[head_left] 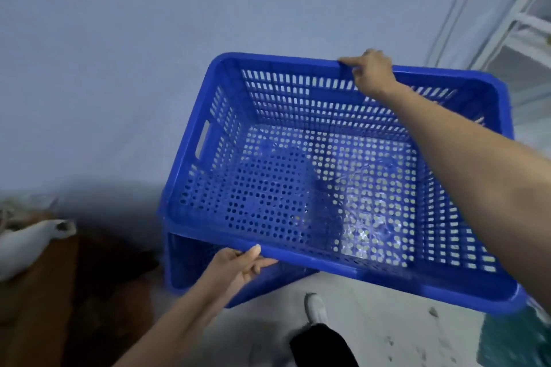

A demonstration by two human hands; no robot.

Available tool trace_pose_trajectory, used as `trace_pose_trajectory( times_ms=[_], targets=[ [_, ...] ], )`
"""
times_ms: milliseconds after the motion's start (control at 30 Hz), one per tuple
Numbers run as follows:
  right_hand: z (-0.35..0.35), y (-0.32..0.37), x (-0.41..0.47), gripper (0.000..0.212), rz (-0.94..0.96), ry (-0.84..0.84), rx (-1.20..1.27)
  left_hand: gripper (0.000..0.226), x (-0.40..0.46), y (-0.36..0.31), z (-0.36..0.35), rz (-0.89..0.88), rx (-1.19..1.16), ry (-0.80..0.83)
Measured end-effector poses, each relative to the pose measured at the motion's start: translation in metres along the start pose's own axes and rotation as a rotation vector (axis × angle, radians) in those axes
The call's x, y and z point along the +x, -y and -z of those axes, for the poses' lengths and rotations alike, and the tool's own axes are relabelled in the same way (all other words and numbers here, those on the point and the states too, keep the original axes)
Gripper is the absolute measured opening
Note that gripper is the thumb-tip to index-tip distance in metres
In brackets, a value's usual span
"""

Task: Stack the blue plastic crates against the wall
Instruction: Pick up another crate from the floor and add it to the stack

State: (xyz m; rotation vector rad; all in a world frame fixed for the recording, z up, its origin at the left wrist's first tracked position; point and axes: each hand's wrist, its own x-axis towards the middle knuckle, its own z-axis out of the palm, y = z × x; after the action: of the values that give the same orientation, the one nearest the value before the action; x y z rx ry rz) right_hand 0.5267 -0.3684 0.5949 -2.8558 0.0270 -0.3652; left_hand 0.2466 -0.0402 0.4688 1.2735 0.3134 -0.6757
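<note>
I hold a blue perforated plastic crate (328, 176) in the air, tilted and skewed, its open top facing me. My left hand (241, 265) grips its near rim, thumb on top. My right hand (372, 74) grips the far rim. Below it a second blue crate (190, 262) stands on the floor by the pale wall (119, 53), mostly hidden by the held one. The held crate is empty.
A white sack (26, 241) lies on brown material (44, 292) at the left. A white metal frame (507, 33) stands at the upper right. My foot in a white shoe (316, 307) is on the pale floor, and something teal (515, 340) lies at the bottom right.
</note>
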Motion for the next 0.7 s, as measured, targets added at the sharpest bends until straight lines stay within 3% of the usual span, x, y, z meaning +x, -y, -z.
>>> trace_pose_trajectory(
  times_ms=[100,167,300,400,567,700],
  targets=[
    [-0.043,0.044,0.032,0.045,0.14,0.076,-0.029,0.014,-0.01,0.003,0.012,0.081,-0.161,-0.074],
    [-0.074,0.07,0.048,0.046,0.237,0.125,-0.029,0.038,-0.011,0.011,0.021,0.093,-0.234,-0.181],
    [-0.124,0.11,0.067,0.047,0.405,0.193,-0.022,0.024,-0.01,0.025,0.027,0.174,-0.362,-0.356],
    [-0.158,0.141,0.078,0.048,0.487,0.256,0.017,0.015,-0.006,0.027,0.027,0.137,-0.454,-0.458],
    [-0.206,0.187,0.086,0.05,0.576,0.319,0.054,0.022,-0.009,0.018,0.037,0.071,-0.705,-0.44],
    [-0.232,0.207,0.095,0.05,0.577,0.348,0.04,0.021,-0.006,0.007,0.054,0.071,-0.652,-0.467]
  ],
)
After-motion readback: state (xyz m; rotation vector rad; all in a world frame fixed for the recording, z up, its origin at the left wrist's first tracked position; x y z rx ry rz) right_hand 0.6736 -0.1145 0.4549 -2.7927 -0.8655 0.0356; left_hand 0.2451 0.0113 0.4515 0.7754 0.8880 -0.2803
